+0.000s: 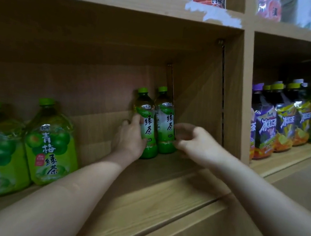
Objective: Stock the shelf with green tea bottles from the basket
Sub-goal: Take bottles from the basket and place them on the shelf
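Observation:
Two slim green tea bottles with green caps stand upright, side by side, at the back right corner of the wooden shelf (pixel 163 178). My left hand (pixel 129 138) is wrapped around the left bottle (pixel 146 120). Just right of the right bottle (pixel 166 123), my right hand (pixel 196 141) has its fingers apart and curled, close to the bottle's lower side. Whether its fingertips touch the bottle is unclear. The basket is out of view.
Two large green plum tea jugs (pixel 52 145) stand at the shelf's left. A vertical wooden divider (pixel 241 100) bounds the compartment on the right; beyond it stand dark iced tea bottles (pixel 276 126). Packaged goods sit on the shelf above.

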`<state>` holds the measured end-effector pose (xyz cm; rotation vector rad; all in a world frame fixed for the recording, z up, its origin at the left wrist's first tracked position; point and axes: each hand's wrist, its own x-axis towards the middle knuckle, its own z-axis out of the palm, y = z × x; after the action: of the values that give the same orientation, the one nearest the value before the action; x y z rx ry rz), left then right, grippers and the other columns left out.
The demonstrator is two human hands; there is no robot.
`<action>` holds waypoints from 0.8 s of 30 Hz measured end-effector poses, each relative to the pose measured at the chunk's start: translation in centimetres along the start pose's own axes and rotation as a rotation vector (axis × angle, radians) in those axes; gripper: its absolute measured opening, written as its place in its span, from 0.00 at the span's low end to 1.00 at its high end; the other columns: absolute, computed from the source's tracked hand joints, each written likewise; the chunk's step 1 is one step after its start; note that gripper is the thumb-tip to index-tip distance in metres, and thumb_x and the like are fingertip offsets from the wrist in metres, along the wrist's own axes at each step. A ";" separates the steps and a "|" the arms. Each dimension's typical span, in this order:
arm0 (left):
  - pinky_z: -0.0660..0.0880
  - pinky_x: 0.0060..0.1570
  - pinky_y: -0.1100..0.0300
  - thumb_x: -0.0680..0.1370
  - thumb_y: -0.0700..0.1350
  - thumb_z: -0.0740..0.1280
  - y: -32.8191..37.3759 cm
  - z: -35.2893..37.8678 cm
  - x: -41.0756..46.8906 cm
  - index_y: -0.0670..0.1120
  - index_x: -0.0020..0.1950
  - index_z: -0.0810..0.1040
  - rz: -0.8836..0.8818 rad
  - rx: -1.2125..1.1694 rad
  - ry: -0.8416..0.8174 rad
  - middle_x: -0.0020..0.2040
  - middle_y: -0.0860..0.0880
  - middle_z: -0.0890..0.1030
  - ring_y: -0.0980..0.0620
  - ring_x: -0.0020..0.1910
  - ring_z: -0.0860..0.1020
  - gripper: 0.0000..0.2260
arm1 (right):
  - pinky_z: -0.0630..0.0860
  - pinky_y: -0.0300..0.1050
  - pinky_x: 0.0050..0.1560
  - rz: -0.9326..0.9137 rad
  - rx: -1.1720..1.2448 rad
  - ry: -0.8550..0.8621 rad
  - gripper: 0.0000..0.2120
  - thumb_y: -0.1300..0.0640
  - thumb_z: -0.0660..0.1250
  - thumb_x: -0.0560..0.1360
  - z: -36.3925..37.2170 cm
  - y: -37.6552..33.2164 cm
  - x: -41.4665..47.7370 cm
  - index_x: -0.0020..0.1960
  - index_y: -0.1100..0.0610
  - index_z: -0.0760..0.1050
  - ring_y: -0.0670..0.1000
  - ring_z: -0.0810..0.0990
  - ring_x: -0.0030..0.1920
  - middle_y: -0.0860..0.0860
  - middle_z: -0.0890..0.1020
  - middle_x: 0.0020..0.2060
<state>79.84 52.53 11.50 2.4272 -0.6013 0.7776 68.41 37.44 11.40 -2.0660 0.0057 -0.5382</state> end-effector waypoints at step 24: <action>0.67 0.38 0.72 0.74 0.44 0.67 32.5 12.5 -33.8 0.55 0.47 0.82 0.769 -0.491 -0.873 0.33 0.64 0.75 0.66 0.34 0.74 0.08 | 0.74 0.38 0.43 0.614 -0.414 -0.118 0.12 0.49 0.73 0.71 -27.8 21.8 -41.0 0.54 0.49 0.79 0.39 0.78 0.37 0.44 0.82 0.39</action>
<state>42.22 28.60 -7.59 1.9373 -1.8584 -0.2536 25.48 11.96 -9.56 -2.3338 0.7097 -0.0302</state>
